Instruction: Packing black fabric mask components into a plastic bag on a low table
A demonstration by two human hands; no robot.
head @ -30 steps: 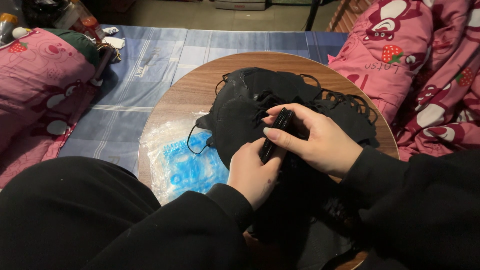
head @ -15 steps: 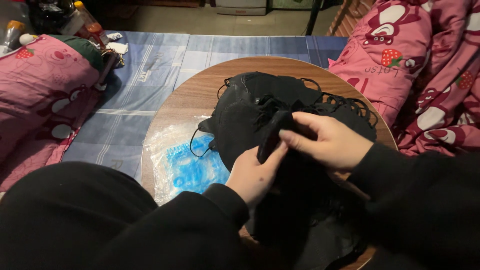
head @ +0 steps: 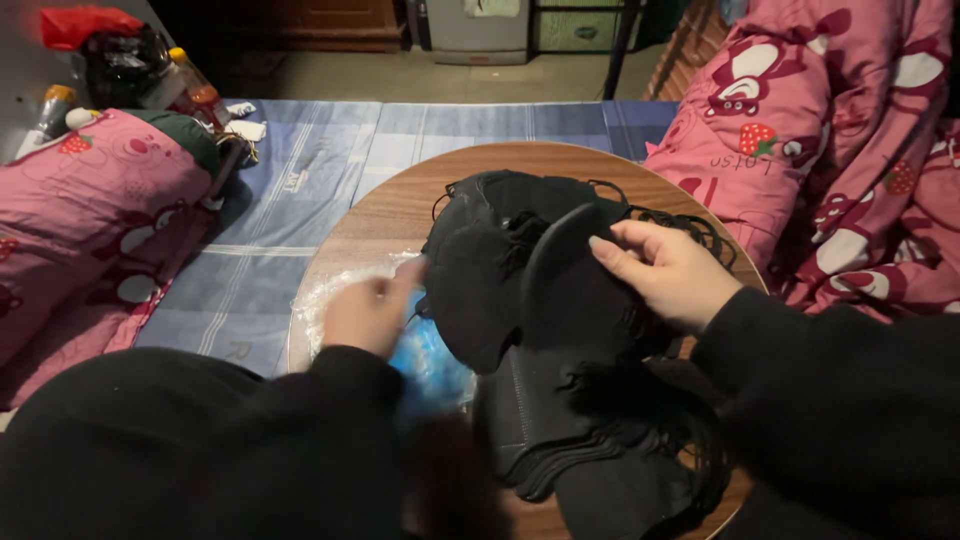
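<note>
A heap of black face masks (head: pixel 480 250) with thin ear loops lies on a round wooden table (head: pixel 385 215). My right hand (head: pixel 665 272) pinches the top edge of one black mask (head: pixel 570 300) and lifts it off the heap. A flatter stack of black masks (head: pixel 585 445) sits at the near edge. My left hand (head: pixel 368 312) is blurred and hovers over a clear plastic bag with blue contents (head: pixel 432 365), beside the heap's left edge. Its fingers are curled, and I cannot see whether they grip anything.
Pink patterned bedding (head: pixel 90 230) lies to the left, and more pink bedding (head: pixel 830 150) to the right. A blue striped mat (head: pixel 300 190) covers the floor beyond the table. Bottles and a dark bag (head: pixel 130 70) stand at the top left.
My left hand has let go of the mask and swung left over the plastic bag. My right hand has raised a single mask away from the heap.
</note>
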